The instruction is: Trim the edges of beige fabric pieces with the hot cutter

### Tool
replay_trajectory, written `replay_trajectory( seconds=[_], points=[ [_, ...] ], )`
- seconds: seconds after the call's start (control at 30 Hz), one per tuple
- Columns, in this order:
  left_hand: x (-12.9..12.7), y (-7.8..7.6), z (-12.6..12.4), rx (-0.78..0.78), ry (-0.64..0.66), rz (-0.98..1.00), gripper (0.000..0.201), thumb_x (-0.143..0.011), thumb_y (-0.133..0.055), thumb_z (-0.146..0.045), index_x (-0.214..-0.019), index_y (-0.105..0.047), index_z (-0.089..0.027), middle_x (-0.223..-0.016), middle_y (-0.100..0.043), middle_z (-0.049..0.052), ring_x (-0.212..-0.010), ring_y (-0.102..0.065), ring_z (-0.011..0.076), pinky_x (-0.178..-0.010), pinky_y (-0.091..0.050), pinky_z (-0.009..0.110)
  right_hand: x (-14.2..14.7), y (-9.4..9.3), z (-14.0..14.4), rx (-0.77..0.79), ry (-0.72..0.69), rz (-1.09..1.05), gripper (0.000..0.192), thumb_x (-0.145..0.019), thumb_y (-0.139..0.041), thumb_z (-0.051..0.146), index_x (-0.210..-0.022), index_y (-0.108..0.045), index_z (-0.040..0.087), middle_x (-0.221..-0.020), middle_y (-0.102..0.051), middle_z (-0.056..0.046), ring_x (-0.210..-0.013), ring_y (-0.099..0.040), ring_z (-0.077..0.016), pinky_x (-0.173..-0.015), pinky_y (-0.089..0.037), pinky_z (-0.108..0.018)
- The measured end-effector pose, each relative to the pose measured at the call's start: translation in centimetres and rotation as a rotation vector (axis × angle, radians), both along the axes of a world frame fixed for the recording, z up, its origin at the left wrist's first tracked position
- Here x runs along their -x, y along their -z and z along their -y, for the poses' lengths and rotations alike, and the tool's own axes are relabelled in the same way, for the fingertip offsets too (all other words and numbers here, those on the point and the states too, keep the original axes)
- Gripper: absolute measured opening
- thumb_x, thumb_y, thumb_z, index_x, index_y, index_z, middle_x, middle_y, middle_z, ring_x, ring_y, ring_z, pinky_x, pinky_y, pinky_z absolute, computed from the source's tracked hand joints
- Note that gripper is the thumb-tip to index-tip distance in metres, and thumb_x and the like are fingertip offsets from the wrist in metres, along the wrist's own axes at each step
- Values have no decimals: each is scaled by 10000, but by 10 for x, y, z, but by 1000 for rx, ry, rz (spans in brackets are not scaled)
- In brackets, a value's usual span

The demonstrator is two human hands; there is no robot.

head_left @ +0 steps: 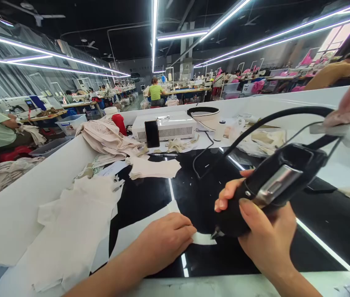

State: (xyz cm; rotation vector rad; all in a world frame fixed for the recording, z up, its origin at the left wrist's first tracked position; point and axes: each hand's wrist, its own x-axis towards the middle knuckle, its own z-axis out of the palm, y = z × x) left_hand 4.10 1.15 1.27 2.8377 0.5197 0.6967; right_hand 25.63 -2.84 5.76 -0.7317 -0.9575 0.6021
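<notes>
My right hand (267, 231) is wrapped round a black corded electric hand tool (276, 181) with a silver lever on its side. A small metal tip on the tool touches or hovers close over the end of a narrow white strip (204, 238); I cannot tell which. My left hand (170, 237), fingers curled together, presses on the strip beside the tip. Under that hand and forearm lies a white sheet (144, 225); where it meets the strip is hidden. Both rest on a glossy black work surface (199, 198).
Pale fabric pieces (69, 222) and a beige heap (106, 136) lie on the left. Behind are a phone (152, 134), a white vented box (175, 126), a bucket (204, 117) and pens (162, 155). A thick cable (273, 113) arches upper right. People work at benches beyond.
</notes>
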Motion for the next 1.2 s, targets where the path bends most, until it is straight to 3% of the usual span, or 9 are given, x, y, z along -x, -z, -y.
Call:
replay_trajectory(
  seconds=[0.27, 0.47, 0.63, 0.83, 1.2],
  points=[
    [9, 4, -5, -42, 13, -20, 267, -1236, -454, -232, -1179, -711, -185, -1036, -750, 50, -954, -738, 209, -840, -628, 296, 5, 6, 1, 13, -7, 14, 444, -914, -960, 528, -1238, -725, 335, -869, -774, 35, -614, -705, -158, -556, -612, -268],
    [18, 2, -7, -39, 46, -58, 232, -1234, -453, -223, -1232, -684, -210, -1119, -753, 50, -986, -740, 193, -856, -619, 266, 10, 0, 1, 8, -1, 42, 245, -916, -939, 399, -1014, -737, 299, -833, -784, 35, -565, -671, -134, -509, -597, -232],
    [20, 1, -4, -81, 38, -93, 233, -1220, -438, -181, -1245, -668, -211, -1157, -754, 51, -995, -734, 188, -861, -619, 254, 13, -5, -4, 23, -3, -2, 267, -882, -899, 288, -1063, -702, 290, -812, -768, 37, -567, -700, -150, -533, -625, -253],
    [22, 2, -1, -130, -4, -71, 249, -1176, -469, -130, -1278, -677, -224, -1152, -728, 58, -965, -715, 193, -863, -619, 265, 27, -7, -18, -19, -128, -14, 225, -930, -862, 283, -1038, -664, 287, -830, -749, 40, -605, -680, -137, -574, -611, -253],
    [22, 3, 0, -76, -12, -60, 288, -1140, -544, -114, -1354, -684, -247, -1192, -714, 61, -1010, -715, 211, -889, -631, 282, 36, -7, -22, 14, -104, -3, 235, -908, -828, 269, -1030, -628, 276, -798, -736, 47, -576, -668, -138, -554, -602, -261]
  ],
)
